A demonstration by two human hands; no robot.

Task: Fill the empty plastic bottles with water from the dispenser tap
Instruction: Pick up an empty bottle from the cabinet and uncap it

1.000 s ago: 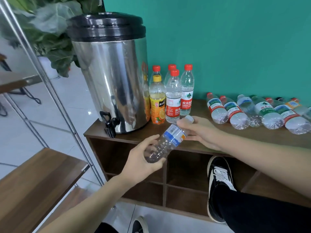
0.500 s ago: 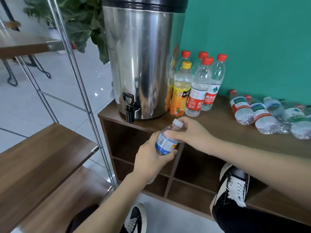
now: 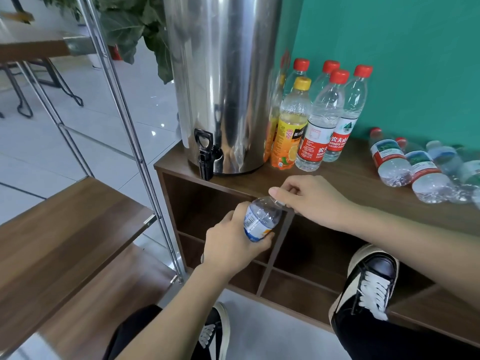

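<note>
Left hand: The left hand (image 3: 233,245) gripped the body of a small clear bottle (image 3: 261,220), fingers wrapped round its blue-and-white label, holding it tilted with the neck toward the upper right.
Right hand: The right hand (image 3: 309,201) pinched the bottle's neck end between thumb and curled fingers. The cap itself was hidden under the fingers; whether it was loosened or off could not be told.
Bottle position: The bottle was held in the air in front of the cabinet (image 3: 337,178) edge, below and to the right of the tap (image 3: 206,157), well apart from the spout.
Change, half a second: The white cap, plainly visible at the fingertips half a second earlier, was now covered by the right hand. The bottle had been brought more upright than one second earlier, when it lay nearly flat between the hands.
Meaning for task: Judged as the uncapping step; filling had not begun. The bottle must next go under the spout.
Dispenser: The steel dispenser (image 3: 223,81) stood at the cabinet's left corner, tap overhanging the edge.
Standing bottles: Five capped bottles (image 3: 322,120) stood just beside the dispenser, one orange-labelled.
Lying bottles: Several bottles (image 3: 420,172) lay on their sides farther right.
Risk: A tilted open bottle could spill when moved.
</note>
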